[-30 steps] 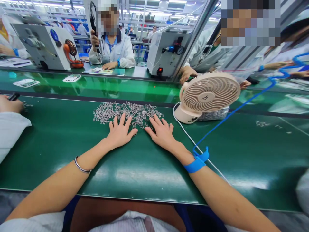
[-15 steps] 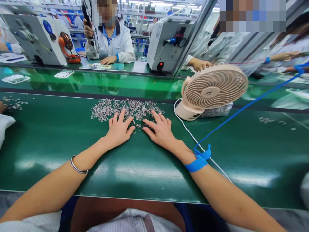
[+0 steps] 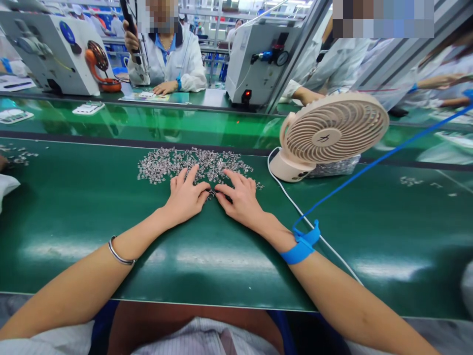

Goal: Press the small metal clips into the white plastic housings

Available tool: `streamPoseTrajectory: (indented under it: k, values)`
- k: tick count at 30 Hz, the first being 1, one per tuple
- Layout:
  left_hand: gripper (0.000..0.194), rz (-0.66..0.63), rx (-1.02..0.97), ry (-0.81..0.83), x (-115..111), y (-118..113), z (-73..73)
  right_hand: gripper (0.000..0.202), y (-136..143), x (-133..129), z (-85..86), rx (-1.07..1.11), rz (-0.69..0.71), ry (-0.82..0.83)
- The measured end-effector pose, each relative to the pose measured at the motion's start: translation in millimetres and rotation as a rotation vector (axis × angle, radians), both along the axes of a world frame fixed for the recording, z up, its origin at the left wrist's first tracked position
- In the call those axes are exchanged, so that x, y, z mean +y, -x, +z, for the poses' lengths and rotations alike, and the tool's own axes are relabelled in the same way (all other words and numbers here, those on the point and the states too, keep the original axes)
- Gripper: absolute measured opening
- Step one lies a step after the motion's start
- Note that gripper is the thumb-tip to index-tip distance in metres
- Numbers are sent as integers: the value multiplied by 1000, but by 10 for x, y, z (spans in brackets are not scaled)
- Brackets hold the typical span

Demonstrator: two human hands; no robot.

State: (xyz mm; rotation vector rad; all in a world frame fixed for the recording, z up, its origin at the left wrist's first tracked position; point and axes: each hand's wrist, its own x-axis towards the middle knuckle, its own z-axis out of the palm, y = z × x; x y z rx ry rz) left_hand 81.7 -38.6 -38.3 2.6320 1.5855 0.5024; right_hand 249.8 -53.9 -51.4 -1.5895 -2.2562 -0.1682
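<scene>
Many small metallic pieces lie spread in a loose heap on the green work surface. At the near edge of the heap, my left hand rests with its fingers apart, thumb and index tips close to a few pieces. My right hand mirrors it from the other side, fingers spread, its thumb tip a short gap from the left one. Neither hand shows anything held. A blue wrist strap circles my right wrist, and a metal bangle is on my left forearm.
A beige fan stands right of the heap, its white cable running toward me. The strap's blue cord stretches to the upper right. Beyond a raised ledge sit grey machines and a person in white.
Both hands have moved inward, bringing the thumbs and index fingers nearer each other around a few pieces. The camera view has shifted slightly.
</scene>
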Motion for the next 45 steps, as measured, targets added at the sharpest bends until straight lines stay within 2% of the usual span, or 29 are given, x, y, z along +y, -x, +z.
streamPoseTrajectory:
  k: [9, 16, 24, 30, 34, 37, 45]
  values:
    - [17, -43, -21, -42, 13, -60, -11, 21, 41, 3, -21, 21, 28, -11]
    - [17, -62, -48, -81, -3, -45, -23, 20, 68, -15, -57, 19, 52, -100]
    - [17, -83, -228, -168, -66, -66, -10, 15, 114, -100, -56, 188, 108, -197]
    - [18, -109, -386, -212, -125, -67, -2, 14, 104, -208, 48, 487, 105, -79]
    - [19, -120, -435, -273, -193, -85, 29, 18, 140, -307, 159, 805, 47, 149]
    - [18, -117, -429, -294, -232, -96, 48, 20, 163, -372, 234, 966, 47, 291]
    - [19, -142, -408, -297, -259, -101, 51, 17, 183, -420, 278, 1012, 28, 278]
